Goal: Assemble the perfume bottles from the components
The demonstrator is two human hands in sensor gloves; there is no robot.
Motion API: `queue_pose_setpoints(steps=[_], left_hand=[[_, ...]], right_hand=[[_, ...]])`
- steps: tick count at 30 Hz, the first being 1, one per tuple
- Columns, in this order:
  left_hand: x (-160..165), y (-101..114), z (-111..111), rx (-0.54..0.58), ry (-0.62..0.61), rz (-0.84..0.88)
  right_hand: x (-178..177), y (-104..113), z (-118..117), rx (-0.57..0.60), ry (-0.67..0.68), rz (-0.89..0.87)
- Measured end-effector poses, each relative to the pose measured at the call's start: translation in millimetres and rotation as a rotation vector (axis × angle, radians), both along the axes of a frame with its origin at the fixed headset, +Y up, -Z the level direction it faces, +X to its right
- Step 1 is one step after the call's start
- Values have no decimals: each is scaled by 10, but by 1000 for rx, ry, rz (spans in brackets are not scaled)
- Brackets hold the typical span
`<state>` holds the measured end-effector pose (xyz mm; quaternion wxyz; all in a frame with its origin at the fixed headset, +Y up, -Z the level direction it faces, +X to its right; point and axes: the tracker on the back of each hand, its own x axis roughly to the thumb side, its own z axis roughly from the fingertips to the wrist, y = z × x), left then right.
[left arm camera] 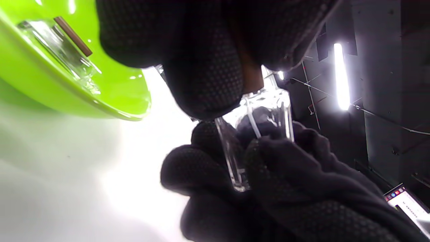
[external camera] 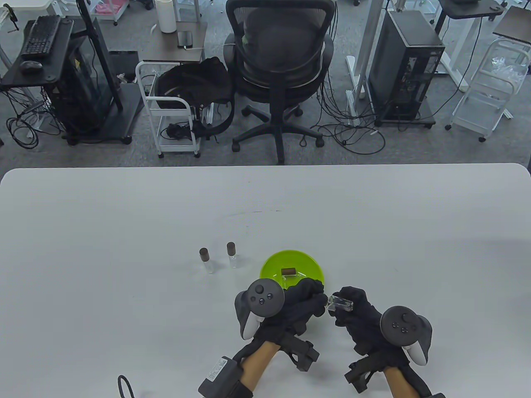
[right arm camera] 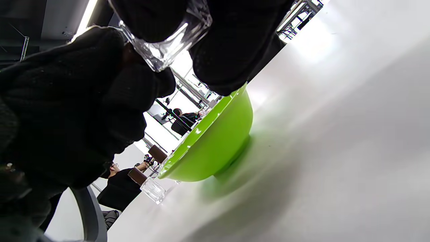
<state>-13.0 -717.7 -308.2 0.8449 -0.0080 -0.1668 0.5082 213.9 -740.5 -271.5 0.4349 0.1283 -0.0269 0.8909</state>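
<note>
My right hand grips a clear glass bottle lying sideways just above the table, its neck pointing left. My left hand pinches a brown cap at the bottle's neck; my fingers hide most of the cap. The right wrist view looks up at the bottle's base with the left hand beside it. Behind both hands stands a green bowl with a brown cap and a clear bottle lying in it. Two capped bottles stand upright left of the bowl.
The green bowl is close behind my fingers, and the two capped bottles stand beyond it. A black cable lies at the near left table edge. An office chair stands past the far edge.
</note>
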Motion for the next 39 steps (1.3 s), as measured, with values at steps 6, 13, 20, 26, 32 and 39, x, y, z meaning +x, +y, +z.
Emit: queue_pose_setpoints(steps=[6,13,20,26,32,39], left_hand=[[40,2,30,42,19,-30],[73,95,37,88,-55,-148],[111,405,76,128,-171,-426],[-298,588,168,259,5,-763],[-933,221,182,208,151,-1028],[-1395,-203,136,92,233,-1040]], right_hand=[[-18,-1,3,-5,-6,-9],[-93,87,22,59,20,179],[-110,126,52,174,-60,389],[-37,74,14,164,-104,409],[36,9,-55,95,-117,393],[115,-79,-194,28,-172,496]])
